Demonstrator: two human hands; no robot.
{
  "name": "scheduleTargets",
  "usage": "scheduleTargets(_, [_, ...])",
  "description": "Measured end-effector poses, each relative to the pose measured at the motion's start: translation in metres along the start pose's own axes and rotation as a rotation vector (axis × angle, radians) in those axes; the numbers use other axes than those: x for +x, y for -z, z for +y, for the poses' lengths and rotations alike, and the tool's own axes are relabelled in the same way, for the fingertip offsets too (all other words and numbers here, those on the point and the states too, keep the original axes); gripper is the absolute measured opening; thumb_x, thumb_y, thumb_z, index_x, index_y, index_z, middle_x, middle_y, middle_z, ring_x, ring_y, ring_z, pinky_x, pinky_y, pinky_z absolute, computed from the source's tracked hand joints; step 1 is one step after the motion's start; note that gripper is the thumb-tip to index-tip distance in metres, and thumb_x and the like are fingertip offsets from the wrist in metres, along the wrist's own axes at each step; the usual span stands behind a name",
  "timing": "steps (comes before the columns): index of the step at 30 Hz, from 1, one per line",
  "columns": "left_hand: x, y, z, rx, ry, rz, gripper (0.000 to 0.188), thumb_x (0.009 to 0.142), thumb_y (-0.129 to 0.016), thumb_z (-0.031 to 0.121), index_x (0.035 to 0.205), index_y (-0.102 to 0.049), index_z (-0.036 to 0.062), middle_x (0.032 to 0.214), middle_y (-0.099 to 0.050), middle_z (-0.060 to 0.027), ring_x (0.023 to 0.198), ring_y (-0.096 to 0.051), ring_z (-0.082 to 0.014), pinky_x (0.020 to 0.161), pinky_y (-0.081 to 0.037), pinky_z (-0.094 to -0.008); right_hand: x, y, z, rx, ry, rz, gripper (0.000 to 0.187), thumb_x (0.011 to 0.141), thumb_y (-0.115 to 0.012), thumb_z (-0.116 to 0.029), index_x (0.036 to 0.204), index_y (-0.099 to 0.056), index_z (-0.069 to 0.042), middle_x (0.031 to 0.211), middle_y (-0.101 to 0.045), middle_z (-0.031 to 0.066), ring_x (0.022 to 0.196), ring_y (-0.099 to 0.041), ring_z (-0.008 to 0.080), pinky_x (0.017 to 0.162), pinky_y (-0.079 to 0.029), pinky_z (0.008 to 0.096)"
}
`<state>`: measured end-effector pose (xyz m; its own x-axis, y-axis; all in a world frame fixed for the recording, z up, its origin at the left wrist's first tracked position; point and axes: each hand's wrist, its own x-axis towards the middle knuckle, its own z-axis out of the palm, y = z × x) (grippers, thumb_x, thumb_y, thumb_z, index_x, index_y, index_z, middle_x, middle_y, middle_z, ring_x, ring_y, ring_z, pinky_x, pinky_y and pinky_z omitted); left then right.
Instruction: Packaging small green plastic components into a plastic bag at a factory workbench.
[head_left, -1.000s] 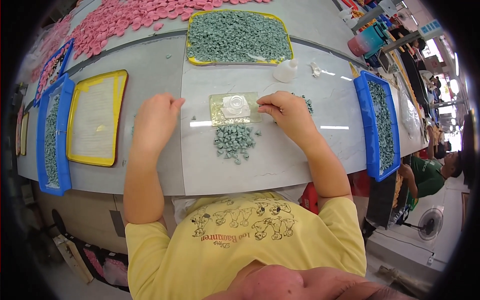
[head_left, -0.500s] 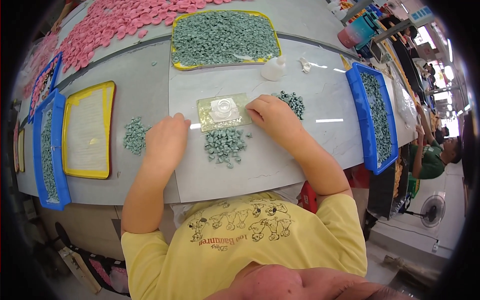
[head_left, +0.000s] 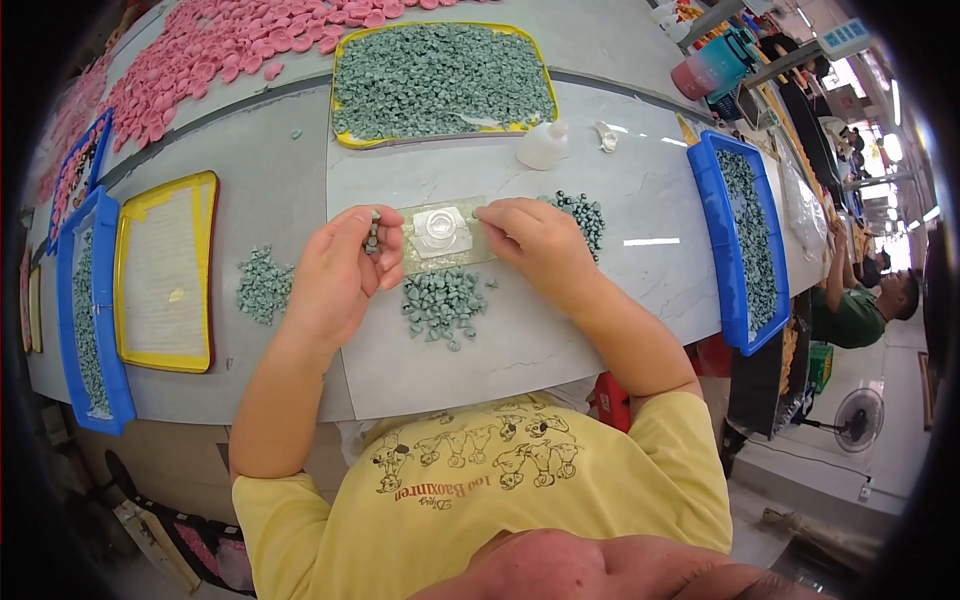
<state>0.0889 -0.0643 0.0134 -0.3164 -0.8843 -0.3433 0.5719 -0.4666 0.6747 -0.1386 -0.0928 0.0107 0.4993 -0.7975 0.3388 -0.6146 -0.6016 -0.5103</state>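
My left hand (head_left: 345, 275) is turned partly palm up at the left edge of a clear greenish mat (head_left: 420, 262). Its curled fingers hold several small green pieces (head_left: 372, 238). At the mat's right edge, my right hand (head_left: 540, 250) has thumb and forefinger pinched together, with a bit of green at the tips, too small to make out. Between the hands, a clear round dish (head_left: 440, 226) sits on a white patch on the mat. Loose green pieces lie in a left pile (head_left: 264, 285), a near pile (head_left: 440, 306) and a darker right pile (head_left: 585, 222).
A yellow-rimmed tray (head_left: 345, 136) full of green pieces stands beyond the mat, beside a white bottle (head_left: 543, 146). Blue bins (head_left: 122, 372) and a white-lined yellow tray (head_left: 165, 285) flank the left; another blue bin (head_left: 716, 235) stands right. Pink pieces (head_left: 235, 50) spread at the far left.
My left hand has moved from beside the left pile toward the mat and turned over, showing green pieces in its fingers. My right hand stays near the mat's right edge. The view shifts slightly.
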Motion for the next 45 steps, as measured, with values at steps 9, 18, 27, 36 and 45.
scheduleTargets(9, [0.013, 0.032, -0.006, -0.028, -0.023, 0.158, 0.023, 0.092, -0.049, 0.016, 0.100, -0.052, -0.0047, 0.083, -0.053, -0.0048, 0.065, -0.046, -0.0084, 0.057, -0.041, -0.0226, 0.017, -0.045, 0.004, -0.078, 0.368, 0.036, 0.034, 0.063, -0.064, 0.000, 0.096, -0.061, 0.000, 0.090, -0.061, 0.0108, 0.075, -0.060, 0.0249, 0.062, -0.050, 0.0316])
scheduleTargets(18, [-0.002, 0.062, 0.000, -0.122, 0.027, 0.052, 0.026, 0.094, -0.044, 0.026, 0.083, -0.050, 0.0043, 0.067, -0.043, 0.0019, 0.056, -0.035, -0.0049, 0.048, -0.029, -0.0196, 0.028, -0.066, -0.016, -0.174, 0.440, 0.027, 0.036, 0.063, -0.059, -0.003, 0.099, -0.062, 0.000, 0.089, -0.060, 0.0099, 0.074, -0.060, 0.0236, 0.063, -0.050, 0.0311])
scheduleTargets(27, [-0.010, 0.050, 0.003, -0.054, 0.054, 0.156, 0.025, 0.095, -0.040, 0.026, 0.085, -0.048, 0.0049, 0.067, -0.041, 0.0021, 0.055, -0.034, -0.0058, 0.049, -0.028, -0.0199, 0.024, -0.079, -0.026, 0.079, 0.183, 0.108, 0.022, 0.072, -0.064, 0.000, 0.094, -0.063, -0.001, 0.084, -0.061, 0.0097, 0.074, -0.059, 0.0183, 0.062, -0.049, 0.0273])
scheduleTargets(36, [-0.018, 0.040, -0.018, 0.044, 0.124, -0.063, 0.025, 0.095, -0.039, 0.026, 0.086, -0.048, 0.0046, 0.067, -0.037, 0.0024, 0.055, -0.029, -0.0061, 0.050, -0.026, -0.0203, 0.024, -0.062, -0.044, 1.132, -0.766, -0.055, 0.013, 0.085, -0.059, -0.009, 0.091, -0.058, 0.002, 0.079, -0.061, 0.0069, 0.067, -0.054, 0.0111, 0.061, -0.043, 0.0232])
scheduleTargets(45, [-0.013, 0.034, -0.019, -0.077, 0.237, -0.104, 0.025, 0.095, -0.038, 0.026, 0.080, -0.045, 0.0076, 0.065, -0.037, 0.0025, 0.054, -0.029, -0.0073, 0.048, -0.025, -0.0209, 0.016, -0.061, -0.047, 1.092, -0.717, -0.022, 0.010, 0.080, -0.063, -0.005, 0.088, -0.061, 0.001, 0.080, -0.061, 0.0066, 0.068, -0.056, 0.0110, 0.058, -0.043, 0.0223])
